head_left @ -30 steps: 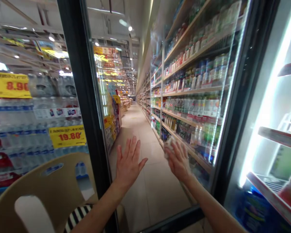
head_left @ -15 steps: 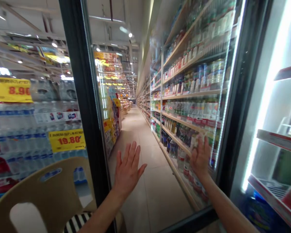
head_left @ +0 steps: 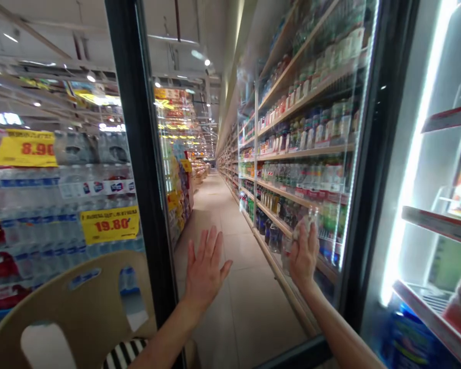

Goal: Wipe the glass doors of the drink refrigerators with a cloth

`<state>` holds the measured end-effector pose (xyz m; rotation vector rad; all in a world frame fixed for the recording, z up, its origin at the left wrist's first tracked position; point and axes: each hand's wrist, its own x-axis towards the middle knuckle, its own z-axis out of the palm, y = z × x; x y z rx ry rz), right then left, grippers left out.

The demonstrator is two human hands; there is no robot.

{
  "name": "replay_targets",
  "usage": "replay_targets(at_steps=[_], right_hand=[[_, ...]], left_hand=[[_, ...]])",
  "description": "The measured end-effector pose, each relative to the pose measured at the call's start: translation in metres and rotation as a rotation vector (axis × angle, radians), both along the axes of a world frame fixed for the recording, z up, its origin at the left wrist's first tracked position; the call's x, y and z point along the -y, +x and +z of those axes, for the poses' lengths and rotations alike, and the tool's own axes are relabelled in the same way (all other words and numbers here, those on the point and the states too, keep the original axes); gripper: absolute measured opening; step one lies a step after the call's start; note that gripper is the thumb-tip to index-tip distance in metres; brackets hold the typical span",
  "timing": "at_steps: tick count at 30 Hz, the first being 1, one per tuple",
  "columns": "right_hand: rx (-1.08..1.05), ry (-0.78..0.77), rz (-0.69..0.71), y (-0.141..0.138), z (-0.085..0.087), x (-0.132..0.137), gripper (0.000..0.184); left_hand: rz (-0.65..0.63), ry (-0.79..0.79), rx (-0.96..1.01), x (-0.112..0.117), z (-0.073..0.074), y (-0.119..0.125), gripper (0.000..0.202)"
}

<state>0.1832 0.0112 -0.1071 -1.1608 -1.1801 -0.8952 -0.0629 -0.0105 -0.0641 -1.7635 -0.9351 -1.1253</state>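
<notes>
Around 4 o'clock in the view, the right hand has its fingers grasping a pale, crumpled cloth up at the glass door. Between 6 and 7 o'clock the left hand is spread and holds nothing; whether its palm touches the pane is unclear. The step appears to be wiping the glass, and the next move likely calls for flat, even pressure across it. Lit cooler shelves stand at 3 o'clock, a beige chair at 8.
</notes>
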Motion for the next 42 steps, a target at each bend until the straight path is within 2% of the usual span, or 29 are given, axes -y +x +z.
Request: replay_targets(at_steps=[5, 7, 11, 13, 15, 17, 19, 22, 24, 25, 27, 31, 33, 35, 37, 39, 40, 42], right_hand=[[0.449, -0.159, 0.132, -0.012, -0.012, 0.007, 0.065], [0.403, -0.124, 0.091, -0.002, -0.013, 0.004, 0.065], [0.015, -0.02, -0.028, 0.007, -0.004, -0.002, 0.063], [0.078, -0.045, 0.013, -0.005, -0.002, -0.001, 0.064], [0.287, -0.08, 0.089, -0.019, -0.003, 0.002, 0.065], [0.414, -0.089, 0.122, -0.019, -0.004, 0.002, 0.065], [0.339, -0.077, 0.085, 0.002, -0.002, -0.004, 0.061], [-0.028, -0.041, -0.014, 0.055, 0.007, -0.017, 0.056], [-0.206, -0.009, -0.026, 0.08, 0.014, -0.024, 0.054], [-0.247, 0.013, -0.02, 0.084, 0.017, -0.026, 0.054], [-0.206, 0.035, 0.009, 0.073, 0.017, -0.023, 0.055], [0.219, -0.089, 0.107, 0.026, 0.003, -0.009, 0.056], [0.3, -0.123, 0.096, 0.027, -0.003, -0.007, 0.055], [0.157, -0.099, 0.031, 0.054, -0.004, -0.011, 0.053], [-0.093, -0.061, -0.017, 0.09, 0.0, -0.02, 0.053], [-0.297, -0.018, -0.031, 0.113, 0.007, -0.026, 0.054], [-0.33, -0.003, -0.021, 0.115, 0.009, -0.027, 0.054], [-0.27, 0.015, 0.015, 0.097, 0.01, -0.025, 0.054]], left_hand=[[-0.044, -0.039, -0.098, -0.001, -0.007, 0.017, 0.064], [-0.051, -0.062, -0.13, -0.003, -0.01, 0.022, 0.06], [-0.022, -0.082, -0.133, -0.005, -0.013, 0.026, 0.059], [-0.018, -0.09, -0.128, -0.006, -0.013, 0.026, 0.062], [-0.029, -0.083, -0.114, -0.006, -0.013, 0.026, 0.063], [-0.048, -0.07, -0.101, -0.006, -0.012, 0.026, 0.063], [-0.058, -0.064, -0.102, -0.006, -0.013, 0.026, 0.064], [-0.056, -0.068, -0.114, -0.006, -0.013, 0.026, 0.065], [-0.056, -0.069, -0.109, -0.006, -0.014, 0.026, 0.065], [-0.057, -0.068, -0.104, -0.006, -0.014, 0.026, 0.065], [-0.057, -0.066, -0.099, -0.007, -0.014, 0.026, 0.068], [-0.069, -0.059, -0.091, -0.007, -0.014, 0.027, 0.071], [-0.074, -0.064, -0.094, -0.007, -0.014, 0.026, 0.069], [-0.073, -0.068, -0.105, -0.006, -0.014, 0.025, 0.066], [-0.063, -0.073, -0.116, -0.005, -0.014, 0.024, 0.064], [-0.05, -0.071, -0.115, -0.004, -0.015, 0.024, 0.064], [-0.045, -0.065, -0.114, -0.004, -0.015, 0.025, 0.064], [-0.046, -0.054, -0.112, -0.005, -0.015, 0.026, 0.064]])
